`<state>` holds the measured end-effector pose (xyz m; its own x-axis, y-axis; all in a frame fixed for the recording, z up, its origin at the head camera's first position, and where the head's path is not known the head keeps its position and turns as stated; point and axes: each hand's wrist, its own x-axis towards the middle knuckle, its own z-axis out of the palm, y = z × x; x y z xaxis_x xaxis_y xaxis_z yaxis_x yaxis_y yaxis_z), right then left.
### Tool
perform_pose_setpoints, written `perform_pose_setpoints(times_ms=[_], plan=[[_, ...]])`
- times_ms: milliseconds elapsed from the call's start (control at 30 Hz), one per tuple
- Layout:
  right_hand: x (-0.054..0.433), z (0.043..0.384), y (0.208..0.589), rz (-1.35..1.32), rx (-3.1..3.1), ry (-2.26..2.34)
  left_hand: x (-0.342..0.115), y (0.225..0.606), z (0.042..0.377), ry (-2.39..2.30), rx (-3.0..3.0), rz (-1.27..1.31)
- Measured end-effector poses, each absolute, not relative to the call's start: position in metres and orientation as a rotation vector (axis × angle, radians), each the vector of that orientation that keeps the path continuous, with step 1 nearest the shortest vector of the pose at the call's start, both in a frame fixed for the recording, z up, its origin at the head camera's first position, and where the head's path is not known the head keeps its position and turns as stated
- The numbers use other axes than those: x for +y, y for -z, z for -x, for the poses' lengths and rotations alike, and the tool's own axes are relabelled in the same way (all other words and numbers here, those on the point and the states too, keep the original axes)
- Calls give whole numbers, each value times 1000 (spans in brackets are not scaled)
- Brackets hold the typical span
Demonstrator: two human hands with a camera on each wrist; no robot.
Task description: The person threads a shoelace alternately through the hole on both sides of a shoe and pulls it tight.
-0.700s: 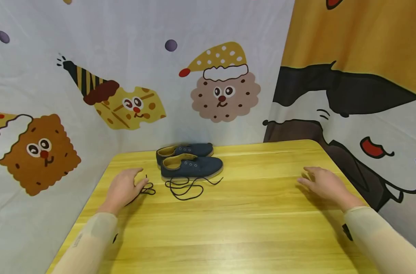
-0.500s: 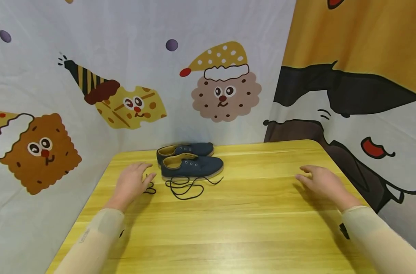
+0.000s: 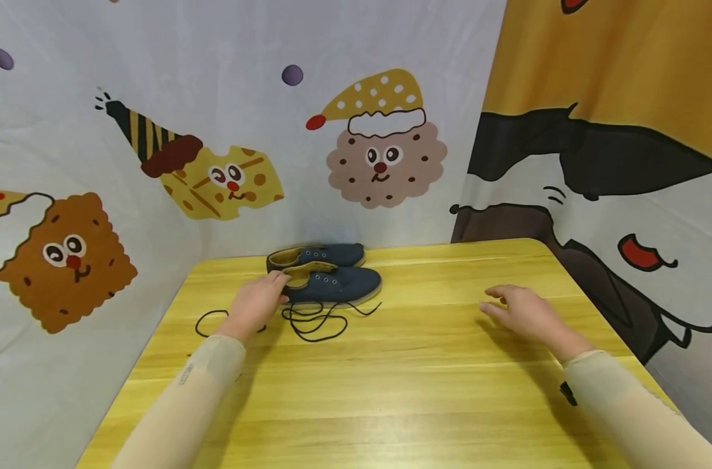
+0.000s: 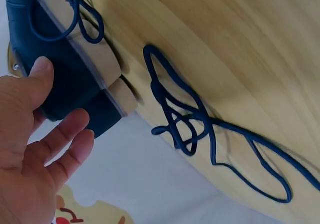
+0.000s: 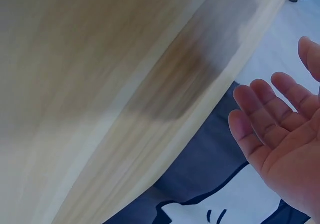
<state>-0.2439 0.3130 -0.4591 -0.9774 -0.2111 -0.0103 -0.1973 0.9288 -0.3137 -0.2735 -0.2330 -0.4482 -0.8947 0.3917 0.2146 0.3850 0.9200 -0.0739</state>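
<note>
- Left hand (image 3: 256, 303): moved from beside the left lace (image 4: 245, 133) to the near shoe (image 3: 350, 284), at its heel; right hand (image 3: 522, 312) shifted inward.
- Near shoe: navy, yellow-lined, pale-soled; upright at the table's (image 3: 391, 378) far side, before far shoe (image 3: 345, 253).
- Arms: both stretched forward.
- Left fingers (image 4: 69, 129): parted about heel; firm contact unclear.
- Right fingers (image 5: 257, 114): spread, slightly bent, holding nothing.

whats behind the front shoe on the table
In the head view, the rear shoe, its eyelets and part of its opening showing, with printed cloth beyond. The front shoe covers much of its near side, so anything low between them is hidden.
</note>
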Motion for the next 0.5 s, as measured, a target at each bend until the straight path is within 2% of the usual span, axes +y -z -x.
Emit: perform_pose_setpoints(times_ms=[267, 500], plan=[[302, 240, 462, 389, 3043, 521, -229, 451, 284, 83, -2955, 633], [298, 237, 462, 376, 3016, 540, -224, 450, 280, 91, -2798, 650]])
